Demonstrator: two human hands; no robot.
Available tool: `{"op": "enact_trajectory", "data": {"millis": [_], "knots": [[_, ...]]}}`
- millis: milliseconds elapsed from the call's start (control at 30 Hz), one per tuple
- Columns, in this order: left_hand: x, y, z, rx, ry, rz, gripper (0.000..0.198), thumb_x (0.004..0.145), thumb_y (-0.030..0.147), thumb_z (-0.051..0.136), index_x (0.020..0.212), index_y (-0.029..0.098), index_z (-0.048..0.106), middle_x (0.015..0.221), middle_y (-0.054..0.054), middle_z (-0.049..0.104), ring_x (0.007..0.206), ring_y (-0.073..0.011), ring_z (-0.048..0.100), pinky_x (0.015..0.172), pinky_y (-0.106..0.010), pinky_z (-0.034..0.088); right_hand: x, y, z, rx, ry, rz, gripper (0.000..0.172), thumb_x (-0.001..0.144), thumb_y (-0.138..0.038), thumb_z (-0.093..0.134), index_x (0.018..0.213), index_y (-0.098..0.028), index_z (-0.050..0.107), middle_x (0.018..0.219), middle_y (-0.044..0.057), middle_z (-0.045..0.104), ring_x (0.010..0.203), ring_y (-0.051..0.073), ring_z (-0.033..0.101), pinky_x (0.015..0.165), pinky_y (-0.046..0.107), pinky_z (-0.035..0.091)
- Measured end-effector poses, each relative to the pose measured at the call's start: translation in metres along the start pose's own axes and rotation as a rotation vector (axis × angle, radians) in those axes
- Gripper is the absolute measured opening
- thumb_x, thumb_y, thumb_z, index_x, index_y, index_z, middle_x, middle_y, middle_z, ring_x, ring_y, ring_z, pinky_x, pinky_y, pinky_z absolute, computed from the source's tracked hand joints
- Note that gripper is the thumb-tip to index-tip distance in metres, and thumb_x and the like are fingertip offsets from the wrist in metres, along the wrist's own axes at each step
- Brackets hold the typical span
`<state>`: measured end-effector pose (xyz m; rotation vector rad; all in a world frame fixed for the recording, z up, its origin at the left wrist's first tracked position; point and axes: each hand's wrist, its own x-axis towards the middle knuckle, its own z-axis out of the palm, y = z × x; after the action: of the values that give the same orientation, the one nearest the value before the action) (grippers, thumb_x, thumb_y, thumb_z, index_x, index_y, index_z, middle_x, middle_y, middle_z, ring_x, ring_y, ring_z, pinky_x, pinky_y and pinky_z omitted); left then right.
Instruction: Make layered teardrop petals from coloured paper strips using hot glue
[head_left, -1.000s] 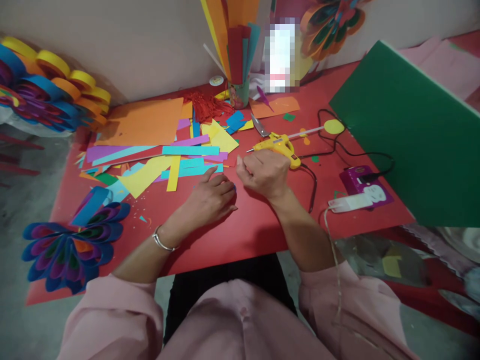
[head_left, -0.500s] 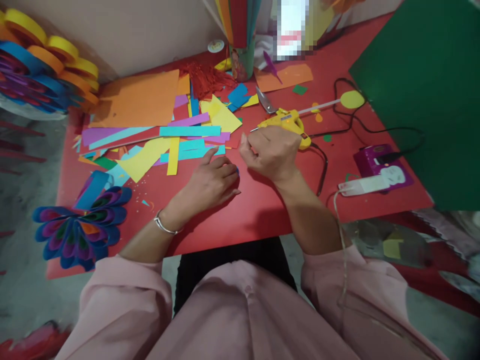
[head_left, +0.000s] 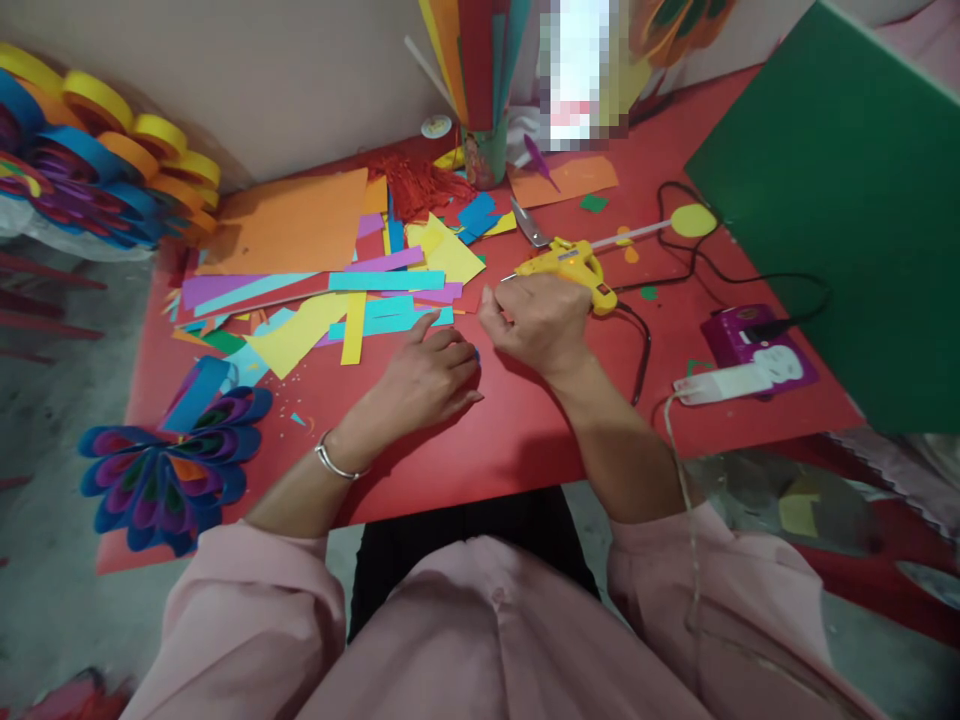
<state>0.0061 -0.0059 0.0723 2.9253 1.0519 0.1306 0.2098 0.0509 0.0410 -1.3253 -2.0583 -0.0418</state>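
My left hand (head_left: pixel 431 375), with a silver bangle on its wrist, rests low over the red table with its fingers bent. A small blue piece (head_left: pixel 477 355) peeks out at its fingertips; the rest of it is hidden. My right hand (head_left: pixel 541 322) is closed in a fist beside it, thumb against the curled fingers; whatever may be inside is hidden. Just behind that fist lies a yellow glue gun (head_left: pixel 564 262) with a glue stick in its back. Scissors (head_left: pixel 529 222) lie beyond it. A layered blue, purple and green paper-loop flower (head_left: pixel 161 470) sits at the front left.
Paper strips and scraps (head_left: pixel 386 281) and an orange sheet (head_left: pixel 289 222) cover the table's left side. A red tassel (head_left: pixel 427 188) and a cup of strips (head_left: pixel 486 160) stand behind. A black cord runs to a purple socket box (head_left: pixel 757 345) near a large green board (head_left: pixel 832 220).
The view has tilted slightly, so the table and its things appear a little lower in the picture. Both hands keep nearly the same pose and place.
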Motion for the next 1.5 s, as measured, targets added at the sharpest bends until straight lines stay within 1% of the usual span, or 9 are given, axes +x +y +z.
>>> {"op": "enact_trajectory", "data": {"millis": [100,167,233,300,400,500,867,1200,1500], "knots": [[0.000,0.000,0.000,0.022,-0.002,0.004,0.022,0.106,0.037,0.067,0.104,0.020,0.080,0.102,-0.010,0.078,0.110,-0.0307,0.069,0.131,-0.065,0.035,0.004,-0.002,-0.003,0.025,-0.119,0.077,0.032,0.098,-0.030,0.055,0.072,-0.021,0.070,0.066,0.005,0.066,0.066,0.019,0.054,0.065,0.037,0.028],[0.000,0.001,-0.001,0.016,-0.005,0.008,0.020,0.105,0.036,0.068,0.105,0.019,0.080,0.101,-0.010,0.078,0.111,-0.0312,0.069,0.130,-0.066,0.035,0.007,-0.001,-0.007,0.071,-0.319,0.158,0.028,0.091,-0.027,0.064,0.064,-0.021,0.065,0.060,0.003,0.062,0.061,0.017,0.049,0.062,0.036,0.027],[0.000,0.001,-0.001,0.006,-0.006,0.010,0.019,0.104,0.034,0.069,0.105,0.019,0.079,0.101,-0.010,0.078,0.112,-0.0317,0.069,0.129,-0.066,0.037,0.009,0.000,-0.013,0.149,-0.583,0.263,0.031,0.085,-0.022,0.069,0.055,-0.021,0.058,0.053,0.001,0.056,0.055,0.014,0.045,0.059,0.035,0.027],[0.000,0.001,0.000,0.003,-0.004,0.012,0.019,0.104,0.034,0.069,0.104,0.018,0.079,0.101,-0.011,0.078,0.112,-0.0321,0.069,0.127,-0.066,0.038,0.012,0.001,-0.020,0.294,-0.819,0.382,0.035,0.086,-0.020,0.068,0.053,-0.021,0.055,0.049,0.000,0.054,0.051,0.012,0.045,0.055,0.033,0.028],[0.000,0.000,0.000,0.003,-0.003,0.014,0.019,0.104,0.034,0.070,0.105,0.017,0.079,0.104,-0.012,0.078,0.114,-0.0329,0.069,0.125,-0.066,0.039,0.015,0.003,-0.027,0.503,-0.983,0.549,0.033,0.091,-0.025,0.065,0.059,-0.019,0.060,0.050,0.001,0.059,0.048,0.012,0.049,0.051,0.030,0.033],[0.000,0.000,0.001,-0.007,-0.003,0.013,0.018,0.104,0.033,0.070,0.106,0.017,0.079,0.105,-0.012,0.079,0.115,-0.0335,0.069,0.124,-0.067,0.039,0.017,0.002,-0.029,0.530,-1.003,0.575,0.029,0.090,-0.027,0.066,0.062,-0.018,0.063,0.052,0.002,0.062,0.049,0.012,0.050,0.050,0.029,0.034],[0.000,-0.001,0.000,-0.032,-0.008,0.009,0.017,0.103,0.033,0.069,0.105,0.019,0.079,0.103,-0.011,0.078,0.112,-0.0326,0.069,0.123,-0.067,0.039,0.019,-0.008,-0.028,0.310,-0.980,0.515,0.031,0.093,-0.026,0.064,0.063,-0.018,0.068,0.060,0.003,0.068,0.056,0.012,0.055,0.057,0.029,0.034],[0.000,-0.001,0.001,-0.009,0.003,0.027,0.020,0.105,0.034,0.068,0.104,0.017,0.079,0.102,-0.011,0.077,0.112,-0.0326,0.069,0.124,-0.066,0.041,0.019,-0.007,-0.024,0.291,-0.979,0.476,0.031,0.092,-0.025,0.061,0.063,-0.019,0.069,0.062,0.003,0.070,0.057,0.013,0.058,0.058,0.030,0.035],[0.000,-0.001,0.000,-0.023,-0.004,0.020,0.019,0.104,0.036,0.069,0.103,0.020,0.079,0.103,-0.011,0.078,0.114,-0.0333,0.069,0.124,-0.067,0.039,0.019,-0.008,-0.026,0.302,-0.977,0.509,0.028,0.089,-0.021,0.060,0.064,-0.019,0.071,0.060,0.003,0.067,0.059,0.014,0.058,0.058,0.030,0.034]]}}
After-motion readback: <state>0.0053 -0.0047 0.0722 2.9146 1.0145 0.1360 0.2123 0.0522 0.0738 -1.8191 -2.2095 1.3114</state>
